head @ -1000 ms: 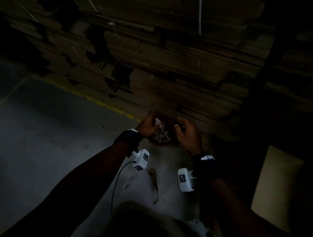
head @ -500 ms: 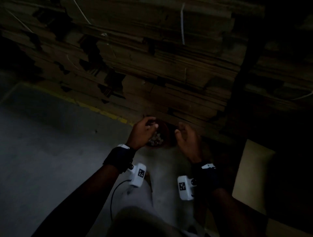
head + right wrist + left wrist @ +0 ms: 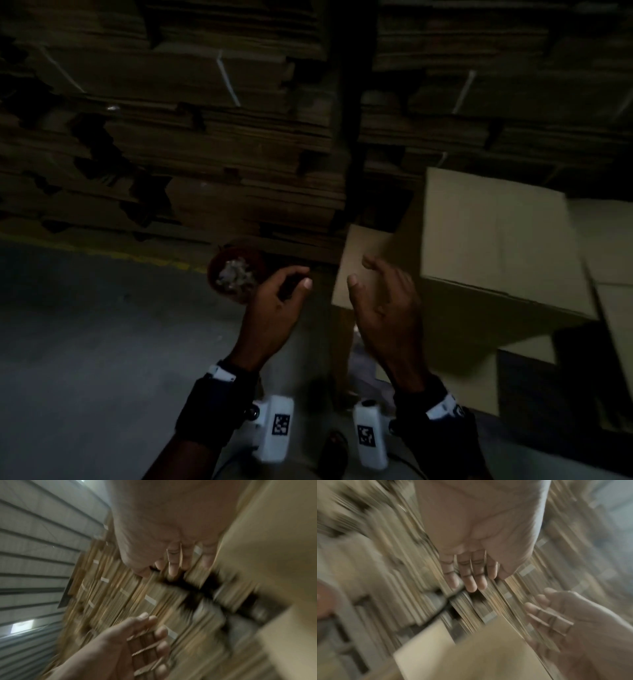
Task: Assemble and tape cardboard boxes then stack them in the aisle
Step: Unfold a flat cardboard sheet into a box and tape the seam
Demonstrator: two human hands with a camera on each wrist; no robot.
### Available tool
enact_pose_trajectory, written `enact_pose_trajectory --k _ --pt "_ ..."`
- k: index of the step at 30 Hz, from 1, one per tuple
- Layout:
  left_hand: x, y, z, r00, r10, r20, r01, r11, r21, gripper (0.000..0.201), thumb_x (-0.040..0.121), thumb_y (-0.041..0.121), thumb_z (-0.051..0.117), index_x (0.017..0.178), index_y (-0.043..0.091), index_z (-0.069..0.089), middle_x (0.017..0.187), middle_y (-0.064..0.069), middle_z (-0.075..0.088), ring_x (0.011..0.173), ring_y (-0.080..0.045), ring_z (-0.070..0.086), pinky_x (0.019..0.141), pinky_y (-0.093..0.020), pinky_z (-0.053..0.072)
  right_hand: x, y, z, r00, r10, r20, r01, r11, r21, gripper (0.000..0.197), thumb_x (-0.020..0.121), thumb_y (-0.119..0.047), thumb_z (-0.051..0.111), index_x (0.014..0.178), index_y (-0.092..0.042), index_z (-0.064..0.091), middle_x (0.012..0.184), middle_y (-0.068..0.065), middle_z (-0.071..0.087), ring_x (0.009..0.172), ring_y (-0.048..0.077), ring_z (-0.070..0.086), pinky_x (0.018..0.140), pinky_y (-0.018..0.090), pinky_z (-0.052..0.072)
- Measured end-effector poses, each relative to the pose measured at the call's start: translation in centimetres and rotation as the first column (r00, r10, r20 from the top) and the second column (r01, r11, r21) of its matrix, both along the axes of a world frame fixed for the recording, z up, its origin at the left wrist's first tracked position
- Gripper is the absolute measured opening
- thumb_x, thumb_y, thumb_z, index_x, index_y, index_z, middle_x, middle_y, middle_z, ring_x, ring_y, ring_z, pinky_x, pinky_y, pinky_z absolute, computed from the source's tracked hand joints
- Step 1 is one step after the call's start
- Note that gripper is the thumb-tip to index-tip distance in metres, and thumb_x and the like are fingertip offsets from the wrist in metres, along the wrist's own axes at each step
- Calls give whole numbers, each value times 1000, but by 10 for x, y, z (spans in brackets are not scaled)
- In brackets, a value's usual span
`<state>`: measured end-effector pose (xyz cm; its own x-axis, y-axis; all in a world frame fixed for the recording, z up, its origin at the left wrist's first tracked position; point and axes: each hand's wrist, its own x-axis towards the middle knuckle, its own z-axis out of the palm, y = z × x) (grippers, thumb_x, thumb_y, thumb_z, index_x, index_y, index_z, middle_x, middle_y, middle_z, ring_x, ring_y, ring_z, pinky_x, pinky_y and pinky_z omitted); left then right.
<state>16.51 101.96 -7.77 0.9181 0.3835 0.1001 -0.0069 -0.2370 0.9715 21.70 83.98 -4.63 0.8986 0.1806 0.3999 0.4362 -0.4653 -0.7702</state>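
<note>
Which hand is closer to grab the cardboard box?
Probably the right hand: open and already in front of the cardboard box's near flap. The left hand, empty too, hangs by the round bowl.

A round reddish-brown bowl (image 3: 236, 270) holding pale, crumpled scraps (image 3: 234, 275) sat on the grey concrete floor (image 3: 102, 342), close to the worn yellow line (image 3: 137, 257) painted along the floor's far edge. A small dark object (image 3: 334, 445), too dim to identify, lay on the floor at its near edge. In the right wrist view, a corrugated metal wall (image 3: 42, 547) with a small bright opening (image 3: 21, 625) rose to the left.
</note>
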Motion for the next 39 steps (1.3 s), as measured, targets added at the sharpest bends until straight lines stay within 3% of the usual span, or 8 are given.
enact_pose_trajectory --k 2,10,15,21,25,28,36,39 --pt "3 -34 9 997 -70 19 69 997 38 18 96 21 68 113 20 71 105 16 72 97 3 67 80 -10 48 -4 -41 11 995 -85 56 88 995 -42 42 95 -42 58 124 -13 67 120 -2 65 118 19 58 99 37 49" --pt "45 -128 42 923 -367 114 312 889 336 28 94 40 62 114 22 69 113 12 69 107 -4 62 88 -25 50 9 -166 14 932 -313 182 345 920 -186 46 93 -46 62 122 -10 67 121 7 67 122 27 55 106 27 35" --pt "96 -154 43 876 -475 82 355 751 556 47 88 57 60 119 23 66 122 9 60 119 -13 53 100 -43 48 38 -213 5 933 -305 191 358 849 -390 61 87 -59 65 128 -15 62 129 8 63 128 35 52 104 53 43" --pt "147 -160 31 874 -474 -105 392 562 729 73 76 72 64 130 23 60 152 -8 44 147 -29 28 118 -58 25 79 -248 1 966 -254 53 239 794 -559 82 78 -69 71 141 -21 52 150 13 48 143 35 37 112 55 37" --pt "149 -157 28 872 -480 -95 416 624 662 73 77 67 71 130 16 62 147 -9 48 141 -25 36 113 -46 37 93 -259 4 984 -167 54 170 825 -539 84 76 -62 76 141 -14 54 147 15 52 135 33 47 108 45 40" --pt "147 -159 28 885 -456 -89 406 666 625 81 73 75 61 130 17 62 148 -7 49 140 -22 38 111 -38 35 104 -266 3 987 -129 91 158 825 -542 93 73 -81 64 138 -15 56 140 9 58 128 29 53 105 40 41" --pt "132 -170 13 949 -301 89 199 797 570 74 81 73 63 121 11 67 138 -8 60 129 -21 55 105 -51 49 120 -285 4 988 -67 143 126 875 -468 86 83 -85 48 139 -20 53 130 4 64 115 24 59 93 46 51" --pt "119 -172 20 973 -160 166 47 843 537 73 92 70 49 128 8 64 130 -7 65 119 -18 61 100 -27 47 112 -290 14 981 -92 173 135 956 -259 72 93 -66 51 147 -18 45 130 8 65 108 22 66 83 39 57"
